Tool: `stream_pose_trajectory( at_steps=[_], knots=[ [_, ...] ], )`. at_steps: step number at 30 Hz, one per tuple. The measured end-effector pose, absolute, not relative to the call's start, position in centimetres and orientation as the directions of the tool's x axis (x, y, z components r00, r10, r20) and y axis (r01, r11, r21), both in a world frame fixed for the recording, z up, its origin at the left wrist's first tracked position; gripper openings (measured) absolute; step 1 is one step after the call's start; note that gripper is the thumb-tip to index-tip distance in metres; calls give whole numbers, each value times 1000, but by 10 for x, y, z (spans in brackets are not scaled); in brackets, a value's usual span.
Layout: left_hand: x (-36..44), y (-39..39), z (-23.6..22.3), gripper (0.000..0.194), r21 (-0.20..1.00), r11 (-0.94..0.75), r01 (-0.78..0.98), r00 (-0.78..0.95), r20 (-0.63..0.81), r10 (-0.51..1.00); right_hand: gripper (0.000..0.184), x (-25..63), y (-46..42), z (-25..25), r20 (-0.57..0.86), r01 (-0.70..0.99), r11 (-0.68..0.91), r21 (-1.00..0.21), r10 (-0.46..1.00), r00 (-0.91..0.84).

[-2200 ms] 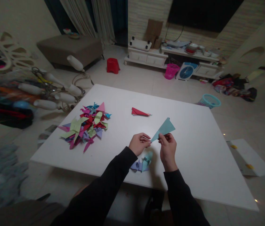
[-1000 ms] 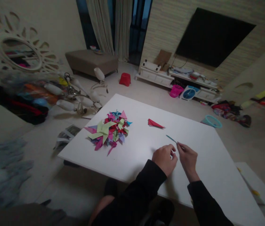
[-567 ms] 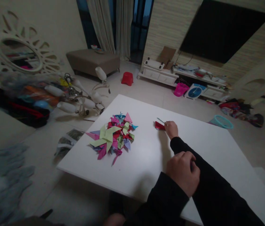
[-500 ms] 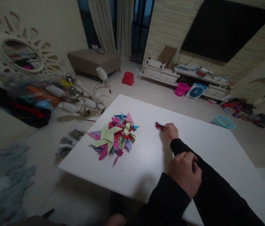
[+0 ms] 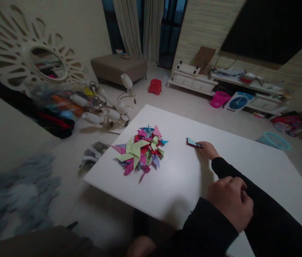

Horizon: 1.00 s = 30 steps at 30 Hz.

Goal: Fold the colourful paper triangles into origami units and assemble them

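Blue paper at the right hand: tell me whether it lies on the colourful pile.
No, the blue paper is at the right hand, with bare white table between it and the pile.

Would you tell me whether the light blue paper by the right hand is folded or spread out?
Folded: the light blue paper shows as a narrow, straight-edged wedge beside the right hand.

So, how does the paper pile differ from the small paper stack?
The paper pile is wide and jumbled; the paper stack is small and narrow. The pile mixes many colours; the stack shows mainly light blue and red. The right hand touches the stack, not the pile. Both are folded paper.
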<state>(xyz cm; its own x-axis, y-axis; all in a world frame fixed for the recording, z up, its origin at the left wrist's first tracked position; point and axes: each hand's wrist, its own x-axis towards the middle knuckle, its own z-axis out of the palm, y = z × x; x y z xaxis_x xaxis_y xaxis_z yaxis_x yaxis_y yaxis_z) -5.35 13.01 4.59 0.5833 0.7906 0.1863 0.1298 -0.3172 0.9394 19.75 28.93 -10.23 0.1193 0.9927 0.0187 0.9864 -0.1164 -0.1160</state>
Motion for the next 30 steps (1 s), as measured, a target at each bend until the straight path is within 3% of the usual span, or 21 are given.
stream_pose_trajectory(
  at_steps=[10, 13, 15, 17, 19, 21, 25, 27, 28, 30],
  knots=[
    [-49, 132, 47, 15, 931, -342, 125, 598, 204, 775, 29, 115, 326, -114, 41, 976, -1, -217, 999, 10],
    [-50, 132, 47, 14, 929, -350, 119, 585, 219, 781, 41, 98, 332, -97, 47, 975, -4, -222, 999, 14],
    [-52, 133, 48, 14, 929, -357, 99, 564, 243, 789, 51, 81, 340, -77, 93, 959, -16, -283, 995, 44],
    [-54, 133, 51, 13, 928, -367, 67, 539, 276, 796, 40, 52, 349, -53, 127, 895, 19, -446, 991, 42],
    [-55, 133, 55, 14, 927, -373, 48, 505, 300, 809, 26, 12, 347, -27, 85, 733, 55, -678, 996, 4],
    [-56, 133, 59, 16, 927, -372, 40, 478, 309, 822, 29, -25, 324, 0, 96, 453, 84, -887, 995, 3],
    [-53, 132, 66, 23, 946, -310, 94, 463, 234, 855, 29, -50, 204, 38, 192, 282, 167, -945, 979, 66],
    [-53, 132, 68, 25, 947, -289, 143, 476, 190, 858, 17, -35, 139, 42, 215, -21, 227, -974, 946, 243],
    [-53, 132, 69, 25, 943, -292, 162, 488, 180, 854, 14, -25, 116, 40, 299, -139, 359, -923, 896, 328],
    [-55, 134, 69, 26, 932, -310, 188, 514, 175, 840, 17, -11, 98, 34, 236, -273, 302, -913, 940, 248]
  ],
)
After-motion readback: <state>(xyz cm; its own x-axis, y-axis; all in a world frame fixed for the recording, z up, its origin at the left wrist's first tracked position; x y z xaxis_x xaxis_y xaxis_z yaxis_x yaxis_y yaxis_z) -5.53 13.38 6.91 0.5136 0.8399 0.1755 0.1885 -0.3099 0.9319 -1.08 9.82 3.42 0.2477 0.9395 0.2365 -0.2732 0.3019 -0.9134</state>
